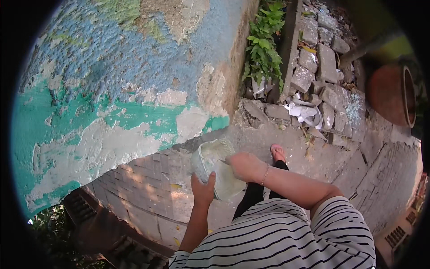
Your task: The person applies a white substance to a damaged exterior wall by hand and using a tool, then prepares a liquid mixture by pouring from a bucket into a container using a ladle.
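Note:
My left hand (204,188) grips the near left side of a pale, whitish-green plastic tub (202,158), thumb up along its wall. The tub is tilted, and pale smears coat its inside. Over the tub's right side, my right hand (246,167) is closed in a fist around a thin tool (221,160), whose kind I cannot make out. The tool's lower end reaches into the tub. At left and ahead stands a wall (148,62) with peeling blue paint, a teal band (58,114) and rough pale patches (107,141).
Paving blocks (319,67) and rubble lie at the upper right, with crumpled white scraps (304,112) beside them. A leafy green plant (264,40) grows by the wall's corner. A large clay pot (389,94) is at far right. Paving (152,193) runs below the wall.

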Motion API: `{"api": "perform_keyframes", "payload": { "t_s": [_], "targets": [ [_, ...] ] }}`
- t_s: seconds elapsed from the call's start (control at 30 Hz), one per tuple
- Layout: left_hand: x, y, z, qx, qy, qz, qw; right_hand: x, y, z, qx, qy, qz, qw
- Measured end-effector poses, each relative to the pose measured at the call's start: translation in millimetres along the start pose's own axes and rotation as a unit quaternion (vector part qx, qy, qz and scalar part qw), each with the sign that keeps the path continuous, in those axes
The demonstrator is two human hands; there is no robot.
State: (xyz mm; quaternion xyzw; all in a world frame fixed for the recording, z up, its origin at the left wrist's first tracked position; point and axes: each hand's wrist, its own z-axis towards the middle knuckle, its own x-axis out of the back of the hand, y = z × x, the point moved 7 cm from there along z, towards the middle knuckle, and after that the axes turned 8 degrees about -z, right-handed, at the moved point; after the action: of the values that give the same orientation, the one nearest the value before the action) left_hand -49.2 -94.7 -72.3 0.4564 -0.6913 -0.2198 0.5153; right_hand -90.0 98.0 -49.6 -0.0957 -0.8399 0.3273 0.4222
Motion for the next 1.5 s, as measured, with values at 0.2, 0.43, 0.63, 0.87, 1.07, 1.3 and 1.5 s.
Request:
{"api": "perform_keyframes", "payload": {
  "t_s": [0.2,0.43,0.63,0.87,1.07,1.3,1.5],
  "targets": [
    [-10.5,36.9,-12.8,-0.079,-0.018,0.112,0.990,-25.9,-16.4,38.5,0.056,0.108,-0.068,0.990],
    [3.5,-7.1,-18.3,-0.120,0.046,-0.018,0.992,-61.8,-29.8,14.9,0.038,-0.070,-0.054,0.995],
    [1.5,16.6,-16.1,-0.102,0.005,0.067,0.993,-24.7,-21.5,29.2,0.034,0.059,-0.068,0.995],
    [4.1,7.6,-27.5,-0.160,0.065,0.085,0.981,-65.6,-26.6,0.6,0.071,-0.032,-0.090,0.993],
    [10.0,7.5,-10.6,-0.041,0.039,0.022,0.998,-2.0,-7.7,18.8,0.081,0.084,-0.142,0.983],
    [-1.5,-2.8,-17.6,-0.042,-0.036,0.018,0.998,-50.0,18.3,-13.2,0.061,0.010,-0.151,0.987],
    [-2.8,2.9,-10.8,-0.034,-0.038,0.009,0.999,-9.5,22.9,8.7,0.075,0.147,-0.155,0.974]
  ]
}}
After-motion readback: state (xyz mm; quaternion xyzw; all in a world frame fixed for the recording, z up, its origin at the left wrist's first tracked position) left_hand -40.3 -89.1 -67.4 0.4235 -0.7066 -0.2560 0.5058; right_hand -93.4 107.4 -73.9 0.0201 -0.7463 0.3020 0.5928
